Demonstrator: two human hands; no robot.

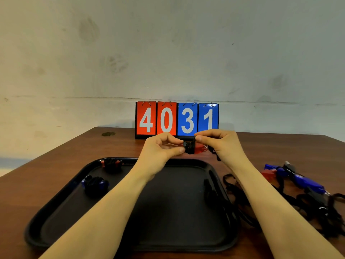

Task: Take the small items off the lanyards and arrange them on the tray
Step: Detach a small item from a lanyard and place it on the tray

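Head view: at frame centre, above the black tray's [56, 217] far rim, your left hand [160, 146] and right hand [220, 143] are both pinching a small black-wrapped red item [190, 146]. Keep supporting it while unwinding the lanyard [214, 154].

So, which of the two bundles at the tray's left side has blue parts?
The nearer bundle, by the tray's left rim; the farther bundle shows red.
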